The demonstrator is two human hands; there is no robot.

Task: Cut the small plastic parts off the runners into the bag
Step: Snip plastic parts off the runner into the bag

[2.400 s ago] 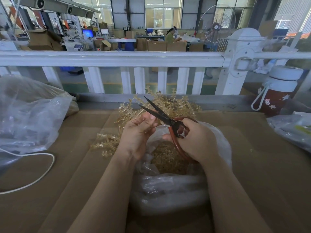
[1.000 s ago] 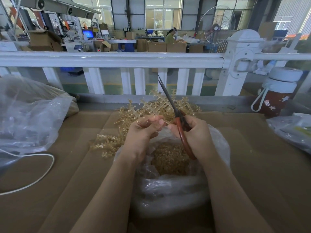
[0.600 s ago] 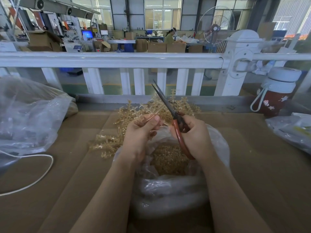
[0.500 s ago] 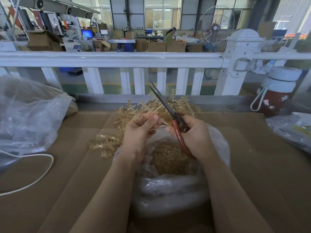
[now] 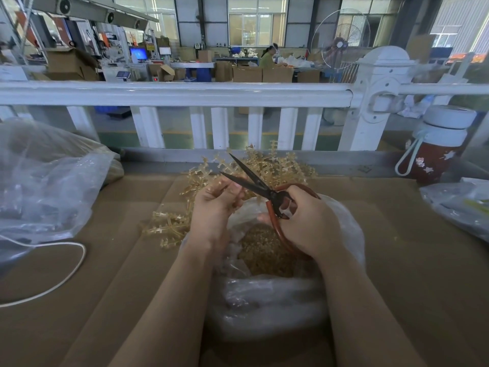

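Observation:
My left hand (image 5: 214, 211) pinches a tan plastic runner (image 5: 236, 201) over the mouth of a clear bag (image 5: 267, 300). My right hand (image 5: 308, 223) grips red-handled scissors (image 5: 260, 185); their dark blades are spread apart and point up-left, straddling the runner at my left fingertips. Small tan cut parts (image 5: 264, 254) fill the bottom of the bag. A pile of uncut tan runners (image 5: 275, 165) lies behind the hands, with more runners (image 5: 168, 229) to the left of the bag.
Brown cardboard (image 5: 412, 260) covers the table. A large clear bag (image 5: 45, 181) and a white cable (image 5: 66, 271) lie at the left. A red bottle with a white lid (image 5: 436, 147) and another plastic bag (image 5: 460, 205) are at the right. A white railing (image 5: 185, 92) runs behind.
The scissors swung down from nearly upright and their blades have spread open around the runner. My left hand stays over the bag holding the runner.

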